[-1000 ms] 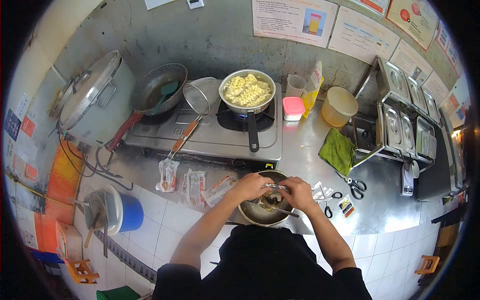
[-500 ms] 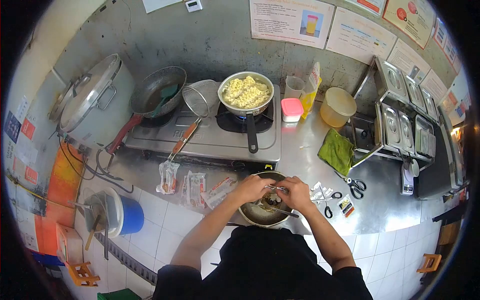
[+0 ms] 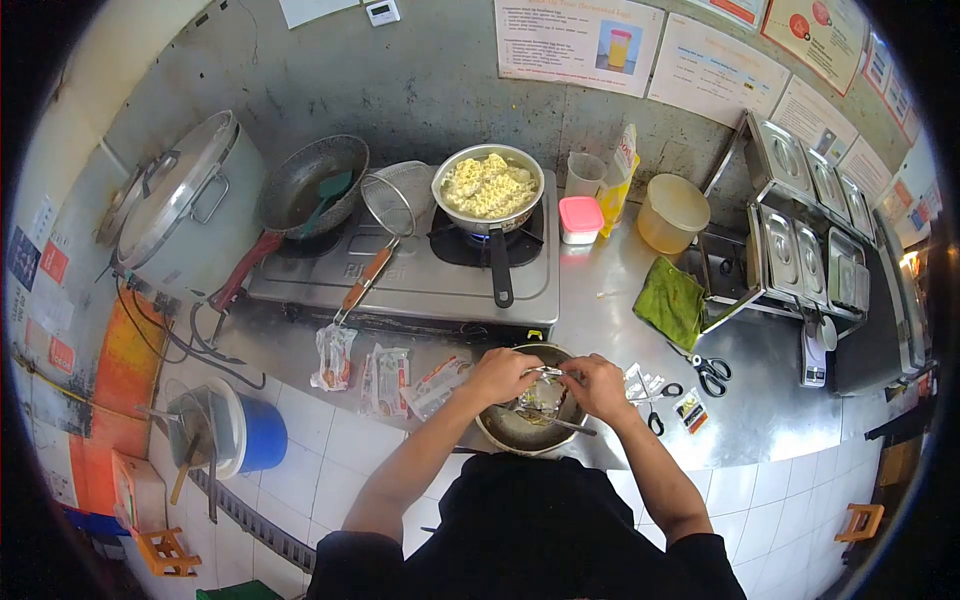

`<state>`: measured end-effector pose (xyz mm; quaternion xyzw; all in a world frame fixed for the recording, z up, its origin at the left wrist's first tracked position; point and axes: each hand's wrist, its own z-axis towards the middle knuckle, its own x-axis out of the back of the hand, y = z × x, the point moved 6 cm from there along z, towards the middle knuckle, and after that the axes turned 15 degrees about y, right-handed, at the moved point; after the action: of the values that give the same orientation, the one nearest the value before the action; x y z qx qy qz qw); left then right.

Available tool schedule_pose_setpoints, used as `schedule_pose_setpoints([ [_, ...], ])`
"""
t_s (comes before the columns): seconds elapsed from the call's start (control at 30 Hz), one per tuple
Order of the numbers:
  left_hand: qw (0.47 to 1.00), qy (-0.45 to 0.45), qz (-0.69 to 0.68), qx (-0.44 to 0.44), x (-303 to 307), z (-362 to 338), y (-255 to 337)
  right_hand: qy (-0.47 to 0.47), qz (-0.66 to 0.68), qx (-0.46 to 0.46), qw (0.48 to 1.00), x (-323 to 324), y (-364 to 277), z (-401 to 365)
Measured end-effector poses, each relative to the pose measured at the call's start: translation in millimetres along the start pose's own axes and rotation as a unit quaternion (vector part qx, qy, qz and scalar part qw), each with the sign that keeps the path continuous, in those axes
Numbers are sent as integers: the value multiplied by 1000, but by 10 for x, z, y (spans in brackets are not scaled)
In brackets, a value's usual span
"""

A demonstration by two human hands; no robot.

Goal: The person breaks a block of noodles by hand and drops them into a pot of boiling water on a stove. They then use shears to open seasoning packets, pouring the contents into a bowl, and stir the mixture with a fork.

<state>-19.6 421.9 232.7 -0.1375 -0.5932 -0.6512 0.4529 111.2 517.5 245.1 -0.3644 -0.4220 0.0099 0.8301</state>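
Over a dark round bowl [image 3: 518, 433], my left hand [image 3: 503, 377] and my right hand [image 3: 598, 387] pinch a small clear and silvery packet [image 3: 546, 380] between them, one at each side. The bowl holds brownish contents, partly hidden by the packet, and a metal utensil [image 3: 570, 426] leans across its right side. Opened packets [image 3: 385, 380] lie left of the bowl. To its right are small sachets [image 3: 692, 410] and two pairs of scissors [image 3: 711, 375].
A pot of noodles [image 3: 489, 188] sits over a lit burner, its handle pointing towards me. On the stove's left are a pan [image 3: 315, 185] and a strainer [image 3: 393, 200]. A green cloth [image 3: 671, 305] lies right, beside a metal rack [image 3: 740, 260].
The packet between my hands has opened out and hangs lower over the bowl, looking more transparent. My hands stay in nearly the same place.
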Motion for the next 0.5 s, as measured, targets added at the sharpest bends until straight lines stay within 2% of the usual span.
schedule_pose_setpoints([
  [0.13, 1000, 6, 10, -15, 13, 13, 46, 21, 30, 8, 999, 7, -78, 16],
  [0.2, 1000, 7, 5, -12, 10, 19, 44, 38, 18, -43, 998, 30, -47, 29],
  [0.37, 1000, 8, 0, -26, -9, 29, 35, 30, 12, -32, 999, 37, -42, 23],
  [0.47, 1000, -13, 3, 14, 41, 0, 60, 27, 3, -37, 999, 56, -29, 27],
  [0.5, 999, 50, 7, -18, 107, -21, 79, 28, -7, -49, 998, 67, -1, 24],
])
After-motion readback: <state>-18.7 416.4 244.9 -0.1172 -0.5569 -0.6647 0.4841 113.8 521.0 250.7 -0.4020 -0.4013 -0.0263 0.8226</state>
